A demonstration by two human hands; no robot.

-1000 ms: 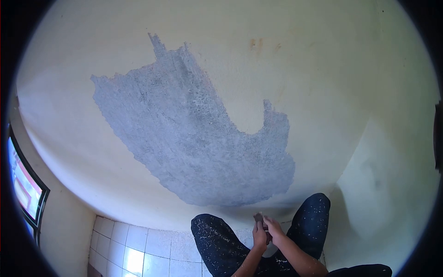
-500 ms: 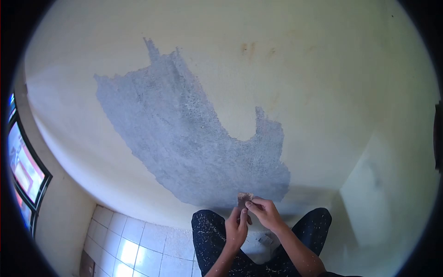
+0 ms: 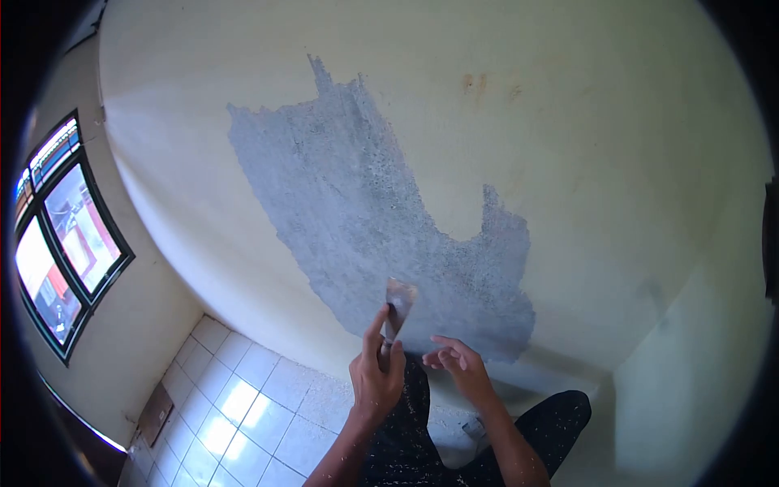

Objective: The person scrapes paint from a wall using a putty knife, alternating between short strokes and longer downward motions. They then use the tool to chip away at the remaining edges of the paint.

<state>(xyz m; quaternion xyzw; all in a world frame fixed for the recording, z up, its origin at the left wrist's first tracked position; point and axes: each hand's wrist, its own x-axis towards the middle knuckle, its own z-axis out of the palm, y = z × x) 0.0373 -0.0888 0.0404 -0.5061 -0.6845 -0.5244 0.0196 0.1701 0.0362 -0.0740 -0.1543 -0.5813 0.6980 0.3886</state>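
My left hand (image 3: pixel 378 375) is wrapped round the handle of a scraper (image 3: pixel 401 304), its index finger laid along the blade. The flat blade points up toward the wall and looks smeared with pale residue. To the right, my right hand (image 3: pixel 461 362) is apart from the scraper, fingers loosely bent and spread, holding nothing. Behind both hands is a large grey bare patch (image 3: pixel 349 203) with ragged edges, surrounded by cream paint on the wall (image 3: pixel 600 219).
My knees (image 3: pixel 560 418), in dark trousers speckled with pale flakes, are bent close to the wall. White floor tiles (image 3: pixel 251 398) lie at the lower left, with crumbs along the wall's foot. A dark-framed window (image 3: pixel 85 235) is at left. A wall corner stands at right.
My right hand has let go of the scraper and moved away from its blade. My left hand has raised the scraper up and left. The view has turned left, showing more window.
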